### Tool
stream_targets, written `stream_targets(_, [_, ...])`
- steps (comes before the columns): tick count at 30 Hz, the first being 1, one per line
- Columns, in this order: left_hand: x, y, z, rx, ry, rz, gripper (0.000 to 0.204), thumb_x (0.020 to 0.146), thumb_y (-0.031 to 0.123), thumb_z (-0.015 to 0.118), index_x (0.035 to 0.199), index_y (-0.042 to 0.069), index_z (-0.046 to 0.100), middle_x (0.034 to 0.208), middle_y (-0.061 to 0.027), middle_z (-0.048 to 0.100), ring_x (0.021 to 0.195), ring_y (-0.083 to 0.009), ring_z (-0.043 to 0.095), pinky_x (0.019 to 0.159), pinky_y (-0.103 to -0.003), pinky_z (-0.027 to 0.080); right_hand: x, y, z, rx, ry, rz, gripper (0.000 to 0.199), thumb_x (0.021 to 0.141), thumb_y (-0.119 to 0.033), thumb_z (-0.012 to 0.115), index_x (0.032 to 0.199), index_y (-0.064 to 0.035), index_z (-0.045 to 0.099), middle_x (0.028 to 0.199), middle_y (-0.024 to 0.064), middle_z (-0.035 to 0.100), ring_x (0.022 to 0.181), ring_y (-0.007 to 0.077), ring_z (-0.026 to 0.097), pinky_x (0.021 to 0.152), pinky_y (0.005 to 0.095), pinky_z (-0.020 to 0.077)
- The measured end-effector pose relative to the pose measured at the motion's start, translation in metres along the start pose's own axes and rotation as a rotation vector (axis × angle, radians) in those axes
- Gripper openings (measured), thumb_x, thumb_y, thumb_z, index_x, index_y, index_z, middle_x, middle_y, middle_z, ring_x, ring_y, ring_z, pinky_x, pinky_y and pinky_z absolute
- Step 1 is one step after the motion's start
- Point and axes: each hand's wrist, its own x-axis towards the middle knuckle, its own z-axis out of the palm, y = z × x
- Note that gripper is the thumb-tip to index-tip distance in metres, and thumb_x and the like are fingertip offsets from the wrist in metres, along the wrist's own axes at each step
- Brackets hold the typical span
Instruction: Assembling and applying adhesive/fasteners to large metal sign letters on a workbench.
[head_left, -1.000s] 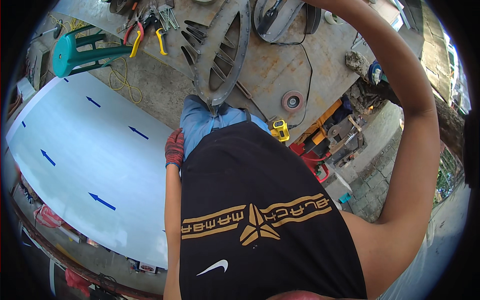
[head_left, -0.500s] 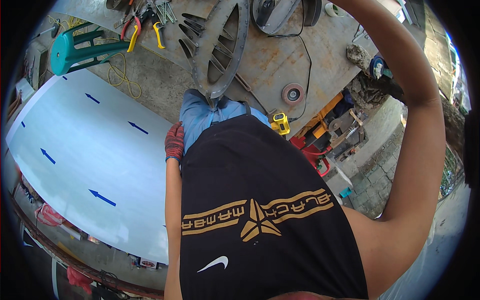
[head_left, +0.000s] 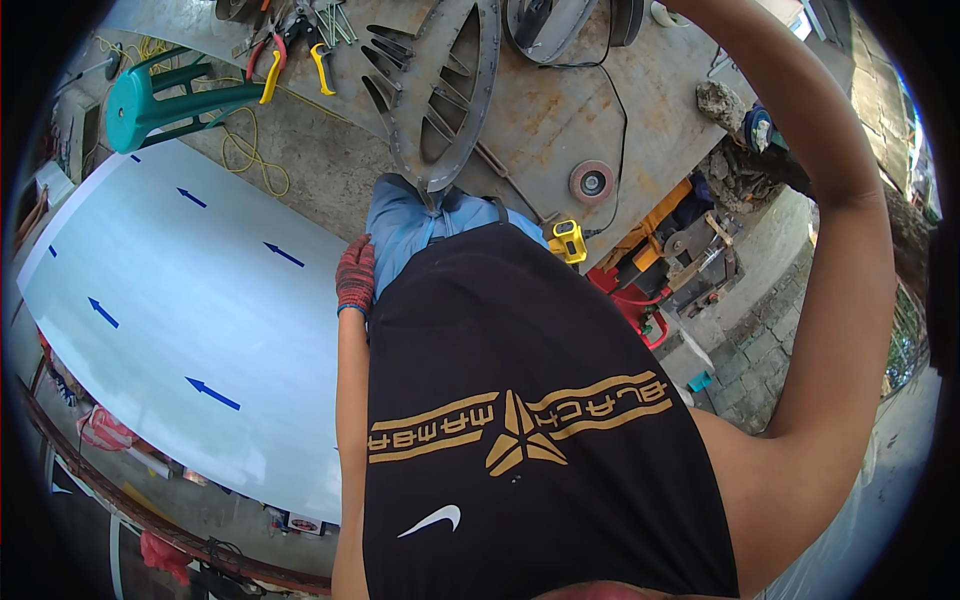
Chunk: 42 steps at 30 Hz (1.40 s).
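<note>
My left hand point(head_left: 355, 275), in a red and dark knit glove, lies against the side of my blue trousers point(head_left: 392, 225). Its fingers are stretched out flat and no object shows in it. My bare right arm point(head_left: 850, 220) is raised along the right side and runs out at the top edge, so the right hand is out of sight. Just ahead of my waist, a leaf-shaped grey metal frame point(head_left: 483, 100) with pointed cut-outs and inner ribs lies on the metal worktable point(head_left: 545, 130), its tip reaching my lap.
On the table lie an abrasive wheel point(head_left: 591, 182), a black cord point(head_left: 622, 130), yellow-handled snips point(head_left: 321, 70) and several bolts. Beside my right hip is a yellow tool part point(head_left: 567, 241). A green stool point(head_left: 130, 110) and a white sheet with blue arrows point(head_left: 200, 300) stand left.
The whole view has shifted slightly, with the scene sliding a little to the right. My left hand stays on the trousers and my right arm stays raised.
</note>
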Motion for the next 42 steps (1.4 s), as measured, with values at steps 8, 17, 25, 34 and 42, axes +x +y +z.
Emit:
stream_targets(8, [0.01,0.001,-0.005,0.027,-0.025,0.054,0.034,0.099,0.026,0.059,0.128,0.01,0.068,0.129,-0.0168,0.065,0.123,-0.03,0.06,0.107,-0.037,0.044,-0.059,0.032,-0.008,0.188,0.099,0.111,0.015,0.08,-0.014,0.067,0.089,-0.0057,0.075,0.092,0.014,0.07,0.098,0.0315,0.064,0.086,0.0478,0.0455])
stream_targets(17, [0.039,0.044,-0.025,0.087,-0.025,0.203,0.034,0.098,0.026,0.06,0.127,0.009,0.068,0.129,-0.0163,0.066,0.12,-0.0294,0.062,0.104,-0.037,0.045,-0.248,0.008,0.035,0.858,0.068,0.804,0.038,0.095,-0.026,0.064,0.13,-0.011,0.065,0.108,0.0098,0.07,0.103,0.0236,0.065,0.092,0.0396,0.0464])
stream_targets(25, [0.084,0.084,-0.035,0.214,-0.122,0.323,0.035,0.099,0.026,0.06,0.127,0.007,0.067,0.124,-0.0154,0.068,0.117,-0.0285,0.063,0.101,-0.037,0.047,-0.346,-0.109,0.105,1.351,0.236,1.191,0.039,0.097,-0.02,0.065,0.131,-0.0001,0.062,0.11,0.0045,0.068,0.103,0.0116,0.06,0.094,0.0294,0.0465])
stream_targets(34, [0.106,0.066,-0.054,0.257,-0.16,0.338,0.034,0.099,0.027,0.06,0.127,0.008,0.067,0.124,-0.0153,0.069,0.115,-0.0284,0.064,0.101,-0.038,0.047,-0.369,-0.23,0.126,2.131,0.585,1.237,0.046,0.104,-0.04,0.055,0.129,-0.0023,0.062,0.082,-0.0039,0.057,0.061,0.0017,0.045,0.056,0.0176,0.0383])
stream_targets(42, [0.122,0.04,-0.068,0.337,-0.179,0.258,0.038,0.098,0.03,0.06,0.127,0.007,0.067,0.122,-0.0154,0.07,0.114,-0.0285,0.064,0.1,-0.037,0.047,-0.396,-0.243,0.082,2.357,1.151,1.059,0.057,0.099,-0.043,0.063,0.132,0.0021,0.051,0.082,-0.0028,0.05,0.054,-0.0004,0.039,0.046,0.0137,0.0296])
